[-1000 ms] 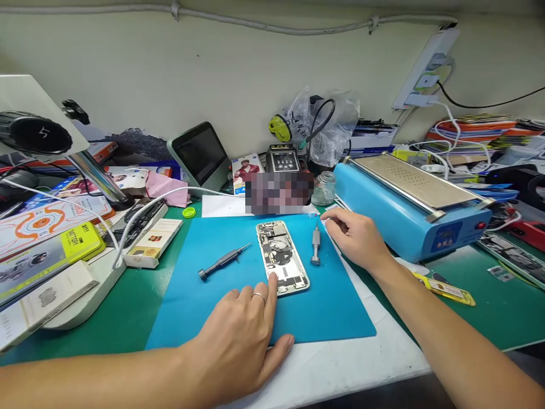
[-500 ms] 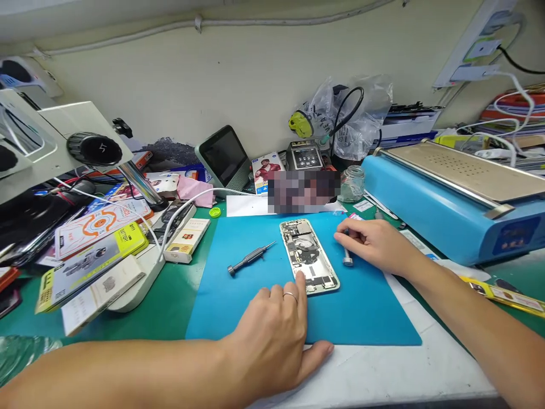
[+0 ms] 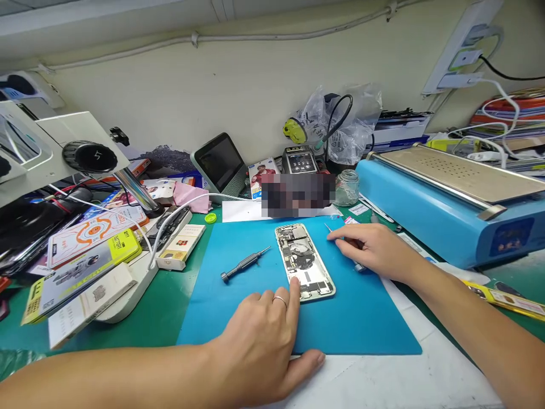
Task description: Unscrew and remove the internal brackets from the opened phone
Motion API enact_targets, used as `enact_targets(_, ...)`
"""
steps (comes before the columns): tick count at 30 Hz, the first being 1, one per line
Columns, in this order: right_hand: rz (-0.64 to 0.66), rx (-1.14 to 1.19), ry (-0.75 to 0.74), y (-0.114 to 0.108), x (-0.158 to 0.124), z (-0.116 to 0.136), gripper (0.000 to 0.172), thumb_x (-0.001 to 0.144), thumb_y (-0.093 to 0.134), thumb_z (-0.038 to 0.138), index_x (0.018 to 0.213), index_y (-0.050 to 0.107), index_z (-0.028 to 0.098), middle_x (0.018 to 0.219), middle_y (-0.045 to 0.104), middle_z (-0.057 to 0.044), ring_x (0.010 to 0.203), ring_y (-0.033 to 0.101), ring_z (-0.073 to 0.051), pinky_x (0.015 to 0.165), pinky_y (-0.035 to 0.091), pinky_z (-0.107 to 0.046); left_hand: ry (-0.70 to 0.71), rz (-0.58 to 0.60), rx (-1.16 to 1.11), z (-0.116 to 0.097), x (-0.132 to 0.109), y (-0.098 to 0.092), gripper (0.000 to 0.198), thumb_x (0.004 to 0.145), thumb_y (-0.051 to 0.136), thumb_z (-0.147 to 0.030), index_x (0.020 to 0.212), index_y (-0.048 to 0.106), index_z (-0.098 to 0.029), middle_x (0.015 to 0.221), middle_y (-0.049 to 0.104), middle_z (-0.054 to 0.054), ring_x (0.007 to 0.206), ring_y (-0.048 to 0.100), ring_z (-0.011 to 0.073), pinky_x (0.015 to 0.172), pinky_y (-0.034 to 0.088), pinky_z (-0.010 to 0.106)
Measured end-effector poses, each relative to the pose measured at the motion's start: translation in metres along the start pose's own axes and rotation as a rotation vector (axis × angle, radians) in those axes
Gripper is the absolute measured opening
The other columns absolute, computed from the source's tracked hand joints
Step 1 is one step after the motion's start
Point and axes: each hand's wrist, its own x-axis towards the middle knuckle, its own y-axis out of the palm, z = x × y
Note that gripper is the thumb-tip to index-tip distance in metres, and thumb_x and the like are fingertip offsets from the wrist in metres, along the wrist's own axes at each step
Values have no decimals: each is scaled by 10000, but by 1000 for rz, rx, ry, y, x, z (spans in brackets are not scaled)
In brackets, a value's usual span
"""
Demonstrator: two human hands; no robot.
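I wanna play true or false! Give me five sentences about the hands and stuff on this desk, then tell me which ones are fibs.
1. A fingertip of the left hand touches the opened smartphone. True.
2. The right hand holds nothing. False: it holds a screwdriver.
3. A second screwdriver lies on the blue mat. True.
4. The glass jar stands on the mat. False: it stands beyond it, beside the blue metal-topped machine.
5. The ring is on the right hand. False: it is on the left.
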Motion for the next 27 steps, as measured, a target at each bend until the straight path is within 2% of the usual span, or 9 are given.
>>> enact_targets(4, 6, 39, -26, 1, -1, 2, 324, 959, 511, 342, 987, 823, 259, 966, 846, -36, 870, 780, -246, 789, 584, -371, 3, 22, 12, 0, 0, -3, 886, 1047, 349, -650, 1631, 258, 10, 1172, 693, 229, 937, 711, 353, 748, 630, 494)
enact_targets(7, -5, 42, -26, 1, -2, 4, 309, 967, 518, 345, 968, 814, 255, 989, 845, -37, 890, 775, -248, 802, 586, -374, -10, 63, 15, -2, 2, -4, 891, 1043, 367, -653, 1643, 235, -8, 1171, 704, 222, 892, 724, 350, 702, 631, 489)
enact_targets(13, -32, 44, 7, 3, -3, 6, 317, 990, 525, 407, 973, 802, 255, 880, 826, -43, 734, 723, -222, 667, 527, -340, -38, 129, 30, -4, 5, -4, 913, 1038, 354, -682, 1660, 188, -35, 1026, 733, 178, 809, 737, 344, 637, 610, 467)
enact_targets(27, 24, 103, 20, -1, -2, 16, 335, 1012, 523, 428, 926, 791, 245, 841, 819, -44, 663, 702, -202, 614, 493, -322, -42, 183, 21, -4, 7, -9, 901, 1041, 376, -661, 1663, 149, -50, 983, 740, 162, 785, 743, 339, 605, 581, 446)
